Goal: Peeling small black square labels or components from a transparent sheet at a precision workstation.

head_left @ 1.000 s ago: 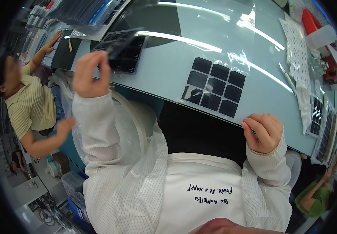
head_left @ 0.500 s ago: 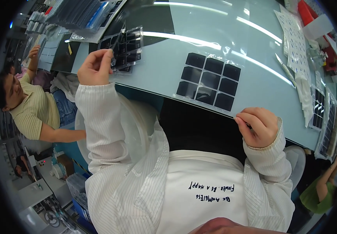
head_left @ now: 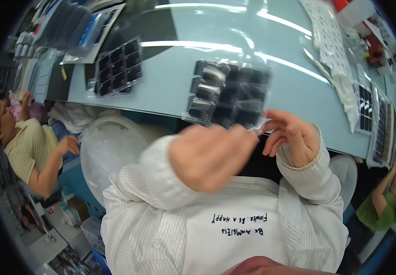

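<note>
At frame centre, the clear tray (head_left: 229,94) of dark squares, flat on the table (head_left: 294,82) a moment ago, is now lifted, left hand (head_left: 209,156) blurred gripping its lower edge, right hand (head_left: 292,137) pinching its corner, so handling has begun

glossy clear plastic tray (head_left: 229,94); smooth shiny table (head_left: 170,78); striped cloth sleeves (head_left: 161,183).

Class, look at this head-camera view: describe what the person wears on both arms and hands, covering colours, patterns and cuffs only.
Both arms are covered by long white sleeves with fine dark pinstripes, ending in ribbed knit cuffs at the wrists. The left hand and the right hand are bare: no gloves, and no rings or watch can be made out. The left hand is motion-blurred, so finer detail there cannot be told.
</note>
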A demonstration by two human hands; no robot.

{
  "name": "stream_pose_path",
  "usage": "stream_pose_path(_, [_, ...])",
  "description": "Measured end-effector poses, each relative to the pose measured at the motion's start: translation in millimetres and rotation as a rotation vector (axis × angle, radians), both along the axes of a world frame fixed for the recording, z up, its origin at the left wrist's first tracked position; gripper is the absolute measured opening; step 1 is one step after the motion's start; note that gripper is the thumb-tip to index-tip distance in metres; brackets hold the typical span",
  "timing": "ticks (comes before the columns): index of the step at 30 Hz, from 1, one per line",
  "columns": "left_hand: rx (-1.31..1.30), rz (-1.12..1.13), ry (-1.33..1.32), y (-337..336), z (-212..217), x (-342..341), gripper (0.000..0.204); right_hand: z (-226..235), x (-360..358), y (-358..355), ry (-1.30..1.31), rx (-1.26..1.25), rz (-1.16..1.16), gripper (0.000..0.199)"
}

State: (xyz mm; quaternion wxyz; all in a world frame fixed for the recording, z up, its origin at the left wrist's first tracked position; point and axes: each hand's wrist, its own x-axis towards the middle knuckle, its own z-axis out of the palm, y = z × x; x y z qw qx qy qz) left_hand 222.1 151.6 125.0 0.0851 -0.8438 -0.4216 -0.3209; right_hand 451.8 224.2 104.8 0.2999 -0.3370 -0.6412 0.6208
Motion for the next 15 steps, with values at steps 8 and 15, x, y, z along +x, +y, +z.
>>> stream_pose_path(8, [-0.098,-0.267,-0.132,26,-26,58,0.03,1,46,-6,-0.154,-0.431,-0.235,0.026])
stream_pose_path(15, [-0.409,0.117,-0.446,42,-24,28,0.026,-5,101,9,-0.102,-0.34,-0.311,0.018])
